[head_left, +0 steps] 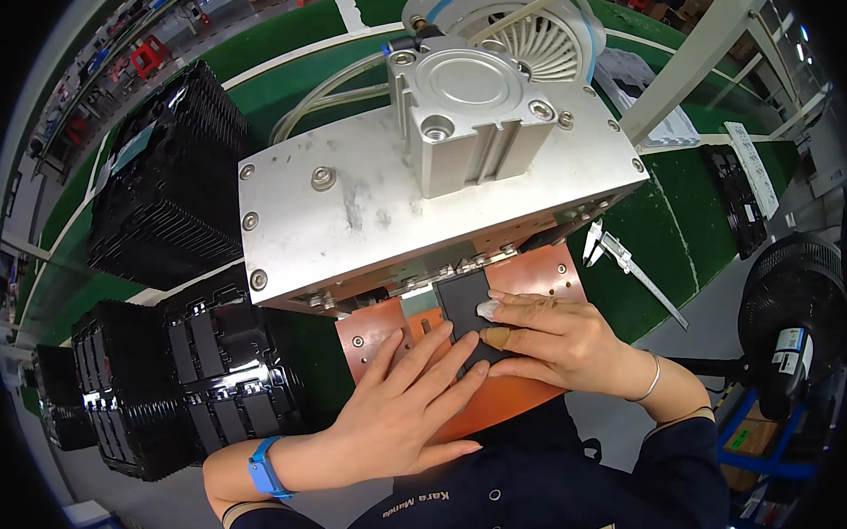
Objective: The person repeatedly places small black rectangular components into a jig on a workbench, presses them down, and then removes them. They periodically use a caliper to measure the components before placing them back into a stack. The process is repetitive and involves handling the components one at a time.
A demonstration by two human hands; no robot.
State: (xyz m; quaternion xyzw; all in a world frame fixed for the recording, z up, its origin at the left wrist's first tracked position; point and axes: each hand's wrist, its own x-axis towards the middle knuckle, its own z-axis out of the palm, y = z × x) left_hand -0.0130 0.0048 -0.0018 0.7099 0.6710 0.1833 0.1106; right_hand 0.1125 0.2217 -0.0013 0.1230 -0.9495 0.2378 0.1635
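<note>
Silver press [347, 206], orange plate [494, 407], left hand [382, 420] and right hand [571, 343], with a dark flat piece [463, 296] between the fingertips.
We see the press standing beyond both hands, the orange plate reaching from its front edge toward the body; on that plate the dark piece lies flat, its long axis running roughly from the wearer toward the press (leaning a little left at the far end). From the left hand, spread wide and palm down, it lies ahead and to the right; from the right hand, just to the left, and we judge the right nearer. That hand's fingers are bunched narrow along the piece's right side, two tips wearing small covers [494, 338]; whether they pinch it, we cannot tell.
</note>
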